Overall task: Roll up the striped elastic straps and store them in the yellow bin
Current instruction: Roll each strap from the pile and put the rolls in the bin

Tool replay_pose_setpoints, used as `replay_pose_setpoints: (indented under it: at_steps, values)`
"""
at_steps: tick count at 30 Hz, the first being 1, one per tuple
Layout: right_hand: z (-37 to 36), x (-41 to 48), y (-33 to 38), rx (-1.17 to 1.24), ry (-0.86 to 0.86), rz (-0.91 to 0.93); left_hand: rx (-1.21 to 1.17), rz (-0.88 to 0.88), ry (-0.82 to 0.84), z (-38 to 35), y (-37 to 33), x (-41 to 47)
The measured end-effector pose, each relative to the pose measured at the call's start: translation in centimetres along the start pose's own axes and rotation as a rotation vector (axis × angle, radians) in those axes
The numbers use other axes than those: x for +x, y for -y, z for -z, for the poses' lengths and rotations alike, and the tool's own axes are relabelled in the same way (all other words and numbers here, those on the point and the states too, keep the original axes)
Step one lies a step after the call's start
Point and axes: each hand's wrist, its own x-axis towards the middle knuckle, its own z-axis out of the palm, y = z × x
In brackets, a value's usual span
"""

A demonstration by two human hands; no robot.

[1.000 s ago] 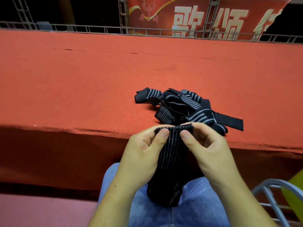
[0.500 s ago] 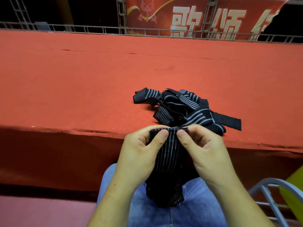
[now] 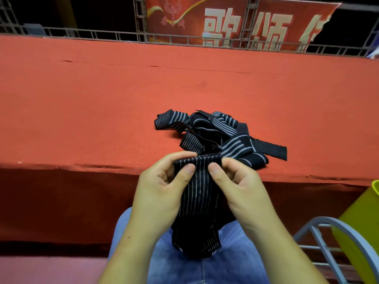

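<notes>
Holding one strap [image 3: 196, 201] up before one red platform [image 3: 102, 109].
One yellow bin [image 3: 361, 222] shows partly at the right, below the platform edge; one tangled pile [image 3: 221, 132] of straps lies on the platform near its front edge, their number unclear; left hand [image 3: 160, 193] and right hand [image 3: 244, 191] both pinch the strap's top end, and the rest hangs down.

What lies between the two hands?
In the head view, the top end of a striped strap, pinched by the left hand and the right hand; the rest hangs toward the lap.
</notes>
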Motion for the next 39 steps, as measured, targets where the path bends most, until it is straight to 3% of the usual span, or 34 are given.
replay_pose_setpoints:
  at_steps: [4, 10, 26, 31, 39]
  values:
    - [0.00, -0.19, -0.37, 0.015, 0.067, -0.097, -0.029, -0.009, -0.044, 0.20, -0.07, 0.08]
    - [0.26, 0.05, -0.40, 0.032, -0.012, -0.118, -0.022, 0.005, 0.072, -0.05, -0.39, -0.25]
    - [0.67, 0.26, -0.42, 0.428, -0.001, -0.209, -0.049, 0.080, 0.060, 0.05, -0.09, -0.38]
    - [0.44, -0.16, -0.31, 0.258, 0.066, -0.168, -0.048, 0.078, 0.074, 0.05, -0.30, -0.50]
    - [0.48, -0.04, -0.40, 0.123, 0.025, -0.085, -0.075, 0.102, 0.098, 0.31, -0.04, -0.16]
